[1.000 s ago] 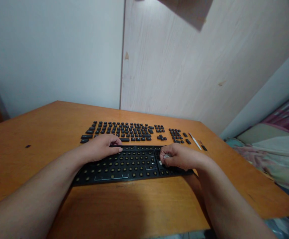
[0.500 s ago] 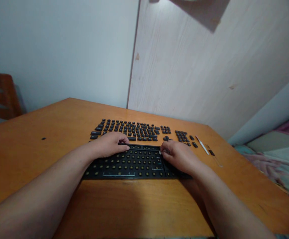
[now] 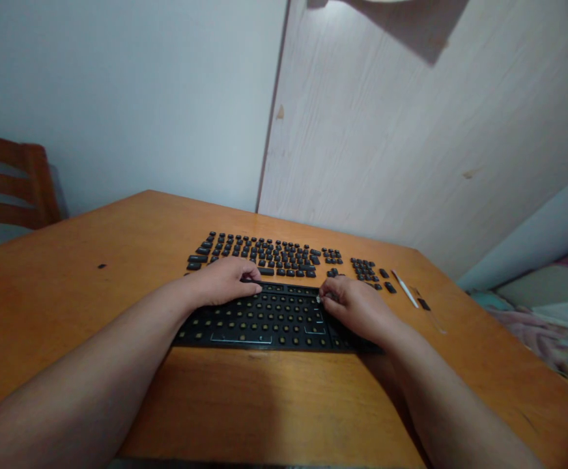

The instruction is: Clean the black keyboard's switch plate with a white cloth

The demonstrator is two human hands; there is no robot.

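Note:
A black keyboard (image 3: 264,326) with its keycaps off lies flat on the wooden table, its yellowish key stems bare. My left hand (image 3: 228,281) grips its back edge, thumb on the top face and fingers curled behind. Over the right part of the keyboard, my right hand (image 3: 350,303) has thumb and fingers pinched on a small whitish piece (image 3: 318,299), too small to tell its kind. The pinch sits low over the keys near the upper right of the main block. The hand covers much of the number pad area.
Behind the keyboard, the loose black keycaps (image 3: 269,251) are laid out in keyboard order on the table (image 3: 206,404). To the right lie a white stick-like tool (image 3: 405,288) and a small dark tool with a wire (image 3: 424,304). One dark bit (image 3: 101,266) lies far left.
The whole view has shifted slightly, so everything sits a little further right. Both hands keep almost the same place on the keyboard, with the right fingertips still pinching.

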